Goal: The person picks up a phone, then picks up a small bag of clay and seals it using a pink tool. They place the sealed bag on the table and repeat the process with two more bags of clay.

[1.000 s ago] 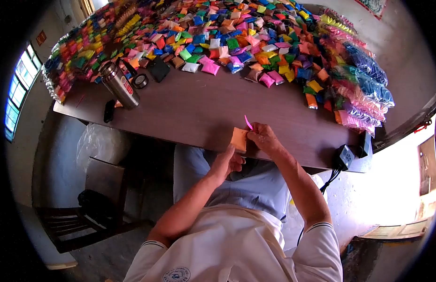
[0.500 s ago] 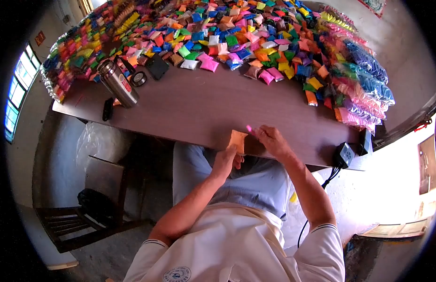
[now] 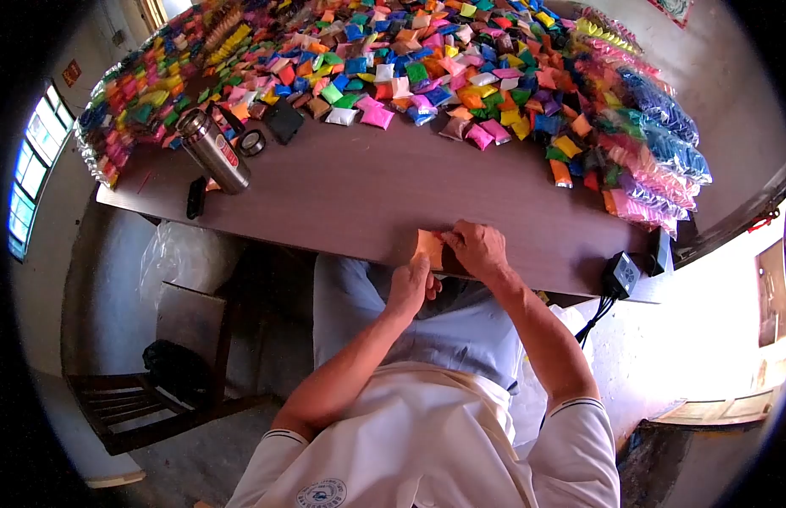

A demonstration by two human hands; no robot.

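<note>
A small orange packet (image 3: 428,246) is gripped by its lower part in my left hand (image 3: 411,284), just over the table's front edge. My right hand (image 3: 480,248) is closed, with its fingertips at the packet's upper right edge. What those fingertips hold is hidden; the small pink piece seen in them earlier does not show. Beyond both hands, many small colourful packets (image 3: 377,114) are heaped along the back of the brown table (image 3: 325,190).
A steel flask (image 3: 213,151) stands at the left beside a round lid (image 3: 252,142) and a black box (image 3: 283,121). Clear bags of packets (image 3: 655,161) are stacked at the right. A black cabled device (image 3: 620,275) sits at the front right edge; a wooden chair (image 3: 168,398) stands lower left.
My right hand has moved left and closed in on the orange packet's edge. The pink piece in its fingers has gone out of sight. My left hand keeps hold of the packet.
</note>
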